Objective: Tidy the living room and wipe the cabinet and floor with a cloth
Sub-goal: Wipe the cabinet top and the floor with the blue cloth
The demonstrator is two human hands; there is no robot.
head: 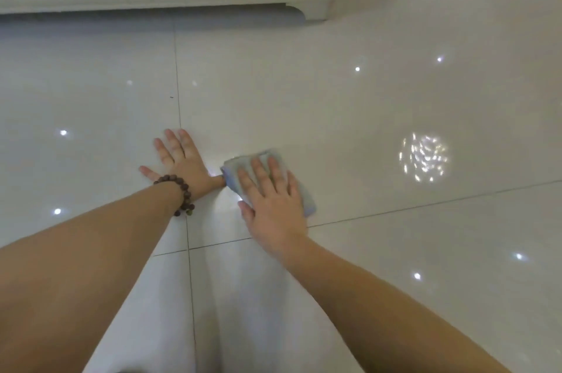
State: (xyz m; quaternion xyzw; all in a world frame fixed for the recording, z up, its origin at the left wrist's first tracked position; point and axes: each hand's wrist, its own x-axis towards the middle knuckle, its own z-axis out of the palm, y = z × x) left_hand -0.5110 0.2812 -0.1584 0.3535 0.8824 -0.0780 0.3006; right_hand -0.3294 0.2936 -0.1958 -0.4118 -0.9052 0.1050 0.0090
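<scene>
Head view: right hand (272, 201) flat, fingers straight, on grey cloth (240, 164) running diagonally far-left to near-right, left hand (179, 160) splayed on floor tiles (365, 117) just beside.

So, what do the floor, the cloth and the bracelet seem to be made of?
Floor: probably glazed ceramic or polished stone tile; glossy, mirrors the lights, thin grout lines.
Cloth: soft grey-blue fabric, perhaps microfibre; matte, folded flat under the right hand.
Bracelet: round dark brown beads, likely wood; could be stone or plastic.
</scene>
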